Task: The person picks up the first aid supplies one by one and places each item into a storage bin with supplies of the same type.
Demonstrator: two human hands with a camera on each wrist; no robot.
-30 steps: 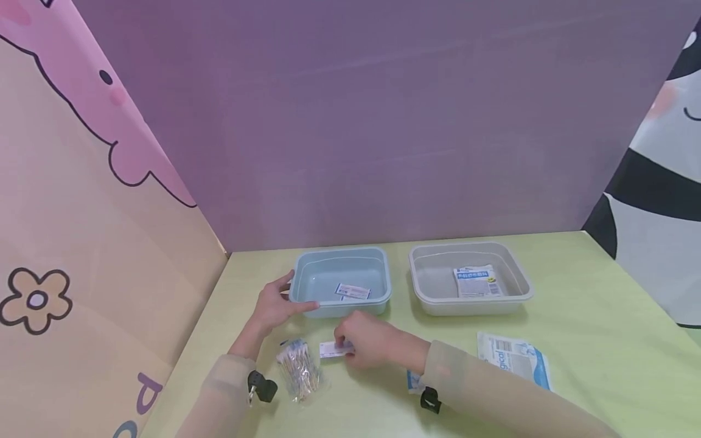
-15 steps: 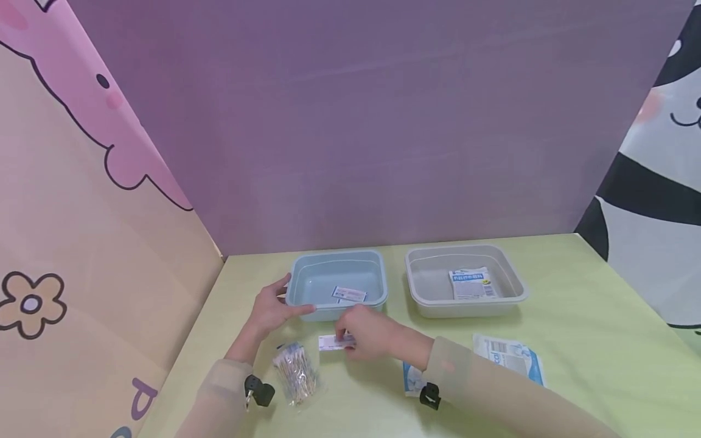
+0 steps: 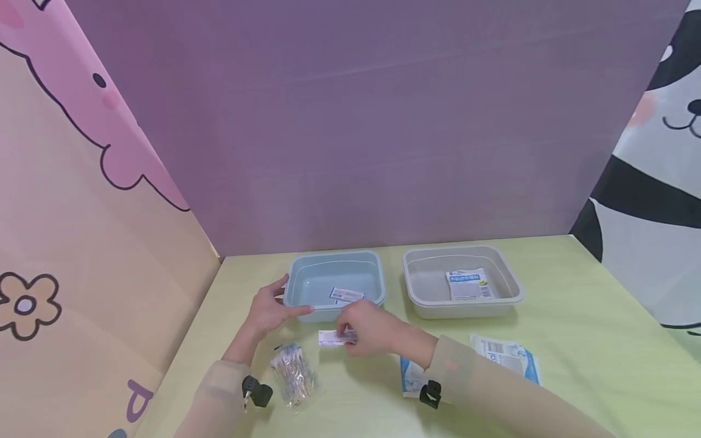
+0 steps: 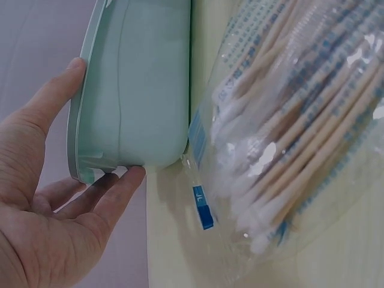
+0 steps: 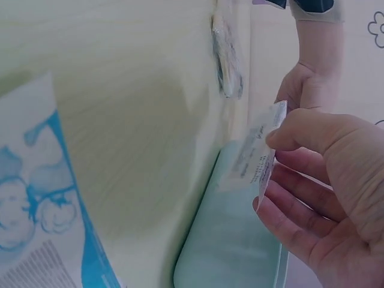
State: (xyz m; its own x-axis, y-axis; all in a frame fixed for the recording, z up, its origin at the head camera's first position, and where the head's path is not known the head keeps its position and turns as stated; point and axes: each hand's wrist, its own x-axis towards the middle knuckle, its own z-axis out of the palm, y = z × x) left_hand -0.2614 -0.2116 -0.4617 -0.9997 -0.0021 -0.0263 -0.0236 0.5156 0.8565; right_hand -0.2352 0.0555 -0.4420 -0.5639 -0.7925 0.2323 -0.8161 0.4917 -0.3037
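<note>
In the head view my left hand holds the near left corner of a light-blue plastic tub, thumb along its rim. Up close in the left wrist view, the fingers reach round the tub's end below the rim. Between thumb and fingers, my right hand pinches a small flat white packet with print, just in front of the tub. Similar small packets lie inside the tub. A clear bag of cotton swabs lies on the table, near my left wrist.
Right of the blue tub stands a grey tub with a white and blue packet in it. Two more blue and white packs lie on the table, one at the right and another partly under my right forearm. A purple wall rises behind.
My right hand, pinching the packet, has moved slightly away from me, closer to the blue tub. My left hand keeps its hold on the tub's corner. The head view has shifted slightly.
</note>
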